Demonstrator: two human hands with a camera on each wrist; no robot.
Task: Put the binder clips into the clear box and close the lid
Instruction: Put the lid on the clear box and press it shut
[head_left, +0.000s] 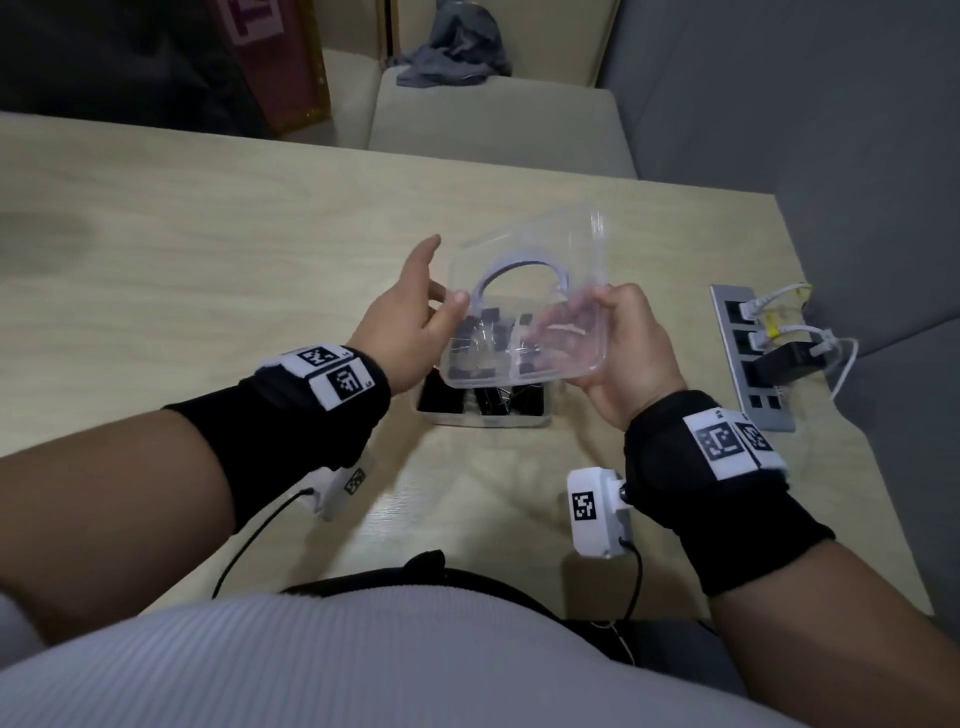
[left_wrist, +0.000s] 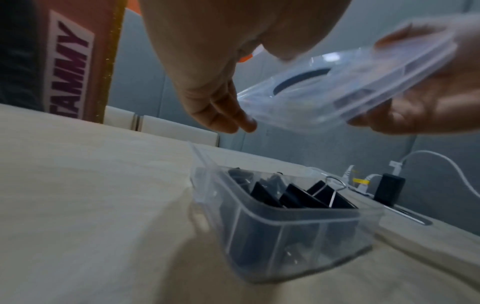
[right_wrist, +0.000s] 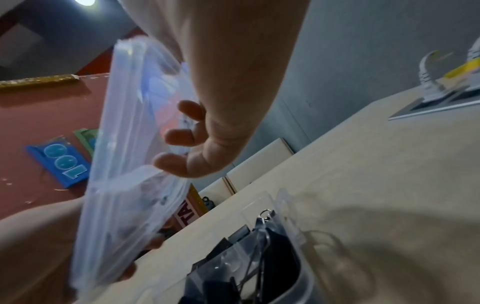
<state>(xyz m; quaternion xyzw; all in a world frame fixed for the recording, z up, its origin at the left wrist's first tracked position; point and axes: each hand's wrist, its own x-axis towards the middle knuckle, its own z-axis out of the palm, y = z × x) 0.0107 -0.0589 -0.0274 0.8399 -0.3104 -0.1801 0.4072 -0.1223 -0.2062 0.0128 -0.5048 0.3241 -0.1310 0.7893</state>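
The clear lid hangs tilted in the air over the clear box. The box stands on the wooden table, filled with black binder clips. My right hand grips the lid's right edge, thumb on top and fingers underneath. My left hand has straight fingers; its thumb and fingertips touch the lid's left corner. In the left wrist view the lid floats above the box and its clips. The right wrist view has the lid upright in the fingers, with the box below.
A power strip is set into the table at the right, with white cables and a black adapter plugged in. Beyond the table's far edge is a cushioned seat with a grey cloth. A red board leans at the back left.
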